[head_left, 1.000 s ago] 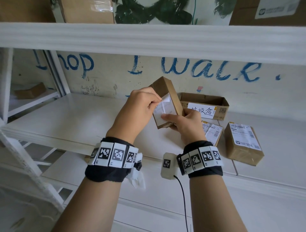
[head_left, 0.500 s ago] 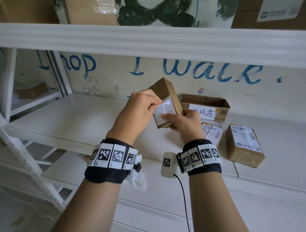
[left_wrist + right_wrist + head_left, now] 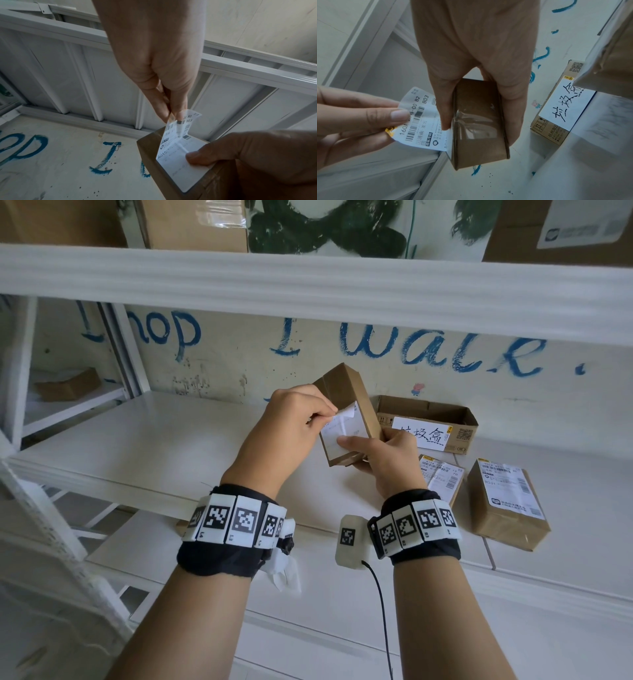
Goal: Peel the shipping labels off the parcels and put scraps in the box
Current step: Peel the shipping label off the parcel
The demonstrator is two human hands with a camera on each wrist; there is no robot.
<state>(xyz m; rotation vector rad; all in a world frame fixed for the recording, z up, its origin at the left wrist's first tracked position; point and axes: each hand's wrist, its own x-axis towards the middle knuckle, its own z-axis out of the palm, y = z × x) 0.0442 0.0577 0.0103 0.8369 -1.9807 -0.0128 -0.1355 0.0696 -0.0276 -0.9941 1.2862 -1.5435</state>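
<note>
Peeling further now than a moment back: left hand (image 3: 294, 419) pinching the lifted top corner of the shipping label (image 3: 178, 136) between thumb and fingers (image 3: 397, 115), more white paper curling off the parcel (image 3: 346, 395), so a good stretch yet to strip. Right hand (image 3: 387, 453) gripping that parcel above the shelf (image 3: 137, 446), thumb pressing the stuck lower half. Farther right, sitting open on the shelf, the scrap box (image 3: 428, 422), contents hidden, two labelled parcels (image 3: 503, 501) waiting beside.

Brown parcel (image 3: 346, 392); white label (image 3: 342, 431), black barcodes; blue wall lettering (image 3: 435, 350).

Left hand (image 3: 294, 422) — label (image 3: 342, 428) corner pinched.
</note>
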